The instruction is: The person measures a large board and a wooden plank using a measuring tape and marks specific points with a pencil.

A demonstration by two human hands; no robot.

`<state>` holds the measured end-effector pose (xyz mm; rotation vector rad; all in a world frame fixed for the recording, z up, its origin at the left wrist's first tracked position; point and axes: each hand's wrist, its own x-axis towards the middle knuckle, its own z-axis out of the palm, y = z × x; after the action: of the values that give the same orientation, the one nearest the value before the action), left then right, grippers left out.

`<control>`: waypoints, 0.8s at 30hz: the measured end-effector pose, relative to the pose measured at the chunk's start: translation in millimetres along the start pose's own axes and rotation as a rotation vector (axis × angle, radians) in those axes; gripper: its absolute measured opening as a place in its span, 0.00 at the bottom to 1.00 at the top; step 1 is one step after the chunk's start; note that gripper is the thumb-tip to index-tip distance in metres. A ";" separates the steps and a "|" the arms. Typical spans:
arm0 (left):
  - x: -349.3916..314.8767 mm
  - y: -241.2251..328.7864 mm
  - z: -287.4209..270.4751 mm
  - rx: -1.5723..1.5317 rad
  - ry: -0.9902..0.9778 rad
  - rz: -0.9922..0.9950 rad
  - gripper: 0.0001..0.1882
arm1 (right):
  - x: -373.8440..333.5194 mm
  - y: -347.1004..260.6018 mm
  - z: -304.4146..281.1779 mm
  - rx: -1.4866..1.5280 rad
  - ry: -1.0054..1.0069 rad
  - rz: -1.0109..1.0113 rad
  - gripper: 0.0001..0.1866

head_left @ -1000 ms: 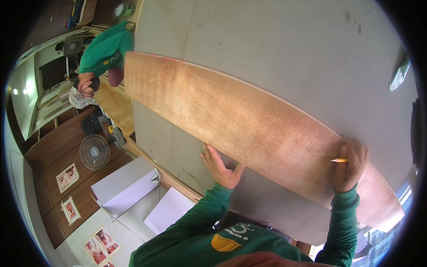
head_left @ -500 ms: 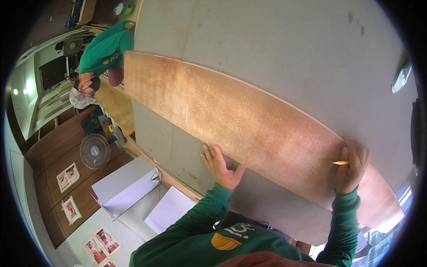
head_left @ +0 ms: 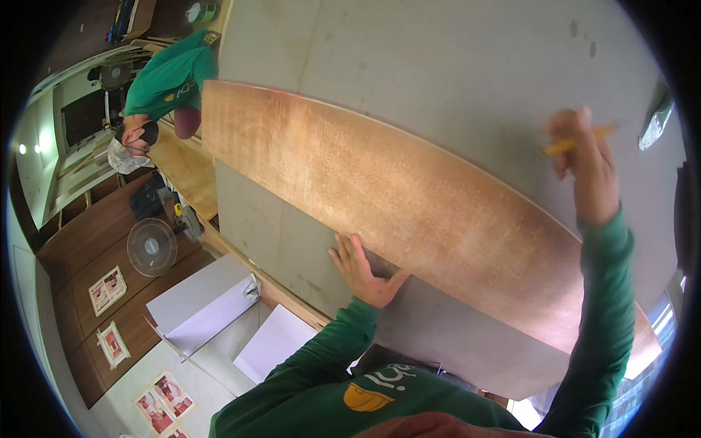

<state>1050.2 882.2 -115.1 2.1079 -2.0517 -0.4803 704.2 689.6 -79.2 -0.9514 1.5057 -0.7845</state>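
A long curved plywood panel (head_left: 380, 197), brown and shiny, lies slantwise across a grey worktop (head_left: 438, 66). Its far edge bows outward, while the near edge runs fairly straight. At that near edge my left hand (head_left: 369, 277) rests with fingers spread, its fingertips touching the panel's rim. Beyond the curved edge, my right hand (head_left: 584, 157) is raised over the grey surface, slightly blurred. Its fingers are closed around a yellow pencil (head_left: 561, 148), which points to the left. My right forearm crosses above the panel's right part.
A co-worker in a green shirt (head_left: 164, 80) bends at the panel's far left end. A fan (head_left: 152, 247) stands left, beyond white boards (head_left: 201, 306) beside the table. A crumpled clear plastic piece (head_left: 656, 124) lies at the right rim.
My right hand has lifted from the panel's right part and moved away past the curved edge, carrying the pencil. My left hand stays at the near edge.
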 end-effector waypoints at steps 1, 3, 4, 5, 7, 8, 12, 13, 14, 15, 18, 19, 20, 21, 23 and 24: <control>0.3 -1.9 0.9 -0.002 0.002 0.001 0.61 | 13.5 -13.5 7.1 -0.006 -0.140 0.127 0.27; -2.0 -5.2 1.8 0.010 0.000 -0.001 0.62 | 31.5 -26.8 41.5 -0.016 -0.222 0.075 0.23; -1.6 -6.0 1.6 0.008 0.001 0.001 0.62 | 37.0 -31.4 56.9 -0.020 -0.242 0.058 0.22; -1.8 -6.4 2.6 0.024 0.001 -0.004 0.62 | 44.1 -25.2 76.4 -0.005 -0.274 -0.160 0.16; -2.4 -8.1 5.4 0.037 0.004 -0.006 0.62 | 61.4 -11.2 96.8 0.010 -0.302 -0.379 0.10; -2.1 -9.3 6.2 0.036 0.003 0.007 0.62 | 73.6 -4.8 102.9 -0.310 -0.296 -0.747 0.08; -3.6 -14.9 9.7 0.034 -0.008 0.010 0.62 | 90.3 11.3 120.5 -0.568 -0.411 -1.071 0.16; -3.9 -18.3 10.7 0.036 -0.010 0.009 0.62 | 89.9 14.8 124.7 -0.565 -0.412 -1.069 0.16; -4.9 -20.4 12.5 0.032 -0.007 0.008 0.62 | 88.8 17.8 128.7 -0.572 -0.468 -1.094 0.18; -5.8 -22.5 14.1 0.027 -0.004 0.008 0.62 | 87.8 20.8 132.1 -0.579 -0.524 -1.117 0.21; -6.8 -26.7 15.6 0.021 -0.006 0.019 0.62 | 87.3 22.3 136.3 -0.569 -0.563 -1.080 0.24; -7.9 -28.4 16.5 0.022 -0.004 0.016 0.62 | 86.7 22.7 137.6 -0.568 -0.566 -1.083 0.24; -9.9 -31.4 17.5 0.018 -0.005 0.020 0.63 | 85.0 24.2 139.5 -0.555 -0.581 -1.057 0.24; -11.6 -34.2 18.5 0.015 -0.007 0.025 0.63 | 83.3 25.5 141.2 -0.542 -0.596 -1.031 0.24; -13.7 -38.0 19.2 0.019 -0.018 0.020 0.63 | 80.4 28.2 144.7 -0.534 -0.599 -1.015 0.24; -14.2 -39.7 19.5 0.022 -0.031 0.015 0.63 | 79.7 29.7 146.4 -0.527 -0.603 -0.997 0.23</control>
<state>1080.8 900.1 -145.0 2.1090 -2.0970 -0.4935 841.6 636.1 -162.3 -2.1832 0.6365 -0.6605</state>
